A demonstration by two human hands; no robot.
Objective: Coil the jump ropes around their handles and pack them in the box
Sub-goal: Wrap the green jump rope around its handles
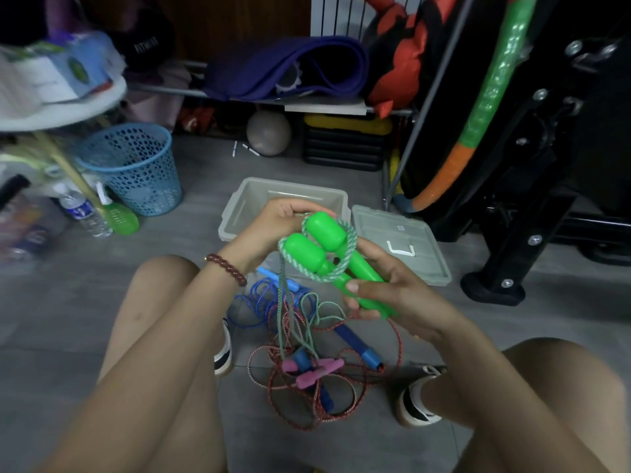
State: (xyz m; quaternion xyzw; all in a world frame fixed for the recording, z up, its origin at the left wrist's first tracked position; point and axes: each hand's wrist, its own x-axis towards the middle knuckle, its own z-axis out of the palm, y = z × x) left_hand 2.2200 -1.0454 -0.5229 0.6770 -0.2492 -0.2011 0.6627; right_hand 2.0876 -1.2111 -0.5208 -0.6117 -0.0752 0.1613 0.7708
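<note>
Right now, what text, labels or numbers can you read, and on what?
"FITNESS", blurred, probably: on the black fabric item, top left.
Sticker on the box lid: too small to read.
Water bottle label: blurred, unreadable.
Blue-and-white package: blurred, unreadable.

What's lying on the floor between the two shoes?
A tangled pile of jump ropes, with pink handles and blue handles, in the head view.
</note>
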